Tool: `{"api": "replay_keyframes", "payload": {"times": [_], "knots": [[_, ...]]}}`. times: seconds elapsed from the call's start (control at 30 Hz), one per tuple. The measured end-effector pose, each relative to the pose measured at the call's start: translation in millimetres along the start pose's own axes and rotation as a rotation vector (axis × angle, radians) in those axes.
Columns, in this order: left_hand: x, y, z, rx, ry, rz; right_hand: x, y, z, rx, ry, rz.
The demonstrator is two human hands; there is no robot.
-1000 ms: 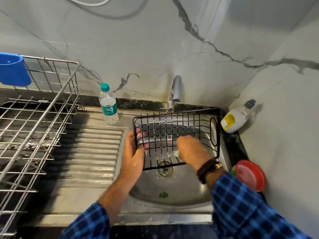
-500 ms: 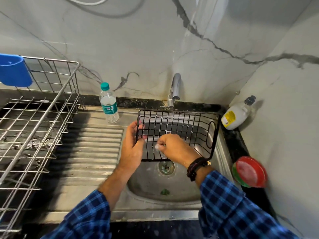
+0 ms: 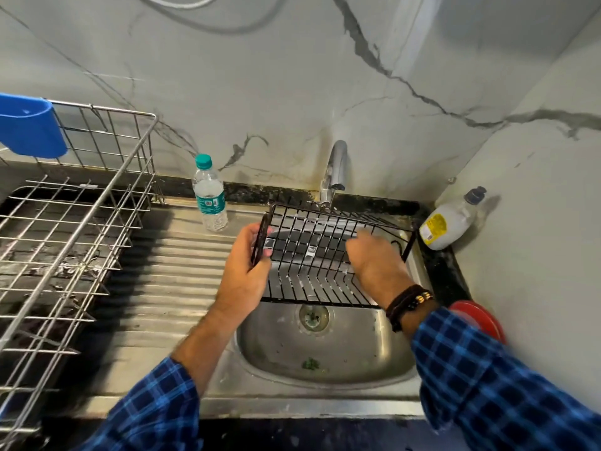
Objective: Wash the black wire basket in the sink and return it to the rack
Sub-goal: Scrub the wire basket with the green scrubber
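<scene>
Black and tilted, the wire basket (image 3: 320,252) hung over the sink (image 3: 367,349), just under the tap (image 3: 335,170). The left hand (image 3: 247,265) gripped its left end, fingers mostly hidden behind the end panel. The right hand (image 3: 374,258) lay on the wires near the other end, well apart from the left. Its back faced the camera and its fingertips were hidden, so whether it held anything could not be told. The frame edge cut off the rack (image 3: 74,229) and the blue holder (image 3: 29,128) hooked on it. A sleeve half covered a red disc (image 3: 478,317). The sink held a green scrap (image 3: 310,364) near its front wall.
</scene>
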State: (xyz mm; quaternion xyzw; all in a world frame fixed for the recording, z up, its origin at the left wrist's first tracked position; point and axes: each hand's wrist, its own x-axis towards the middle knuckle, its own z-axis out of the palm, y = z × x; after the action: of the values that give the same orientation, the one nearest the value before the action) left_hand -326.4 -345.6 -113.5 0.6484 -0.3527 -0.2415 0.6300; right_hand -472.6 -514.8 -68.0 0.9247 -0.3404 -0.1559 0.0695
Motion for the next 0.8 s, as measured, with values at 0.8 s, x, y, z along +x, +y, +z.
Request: {"api": "replay_keyframes", "payload": {"times": [0.8], "knots": [[7.8,28.8,-3.5,0.123,0.124,0.034,13.2,4.7,19.1,-0.206,0.038,-0.174]]}}
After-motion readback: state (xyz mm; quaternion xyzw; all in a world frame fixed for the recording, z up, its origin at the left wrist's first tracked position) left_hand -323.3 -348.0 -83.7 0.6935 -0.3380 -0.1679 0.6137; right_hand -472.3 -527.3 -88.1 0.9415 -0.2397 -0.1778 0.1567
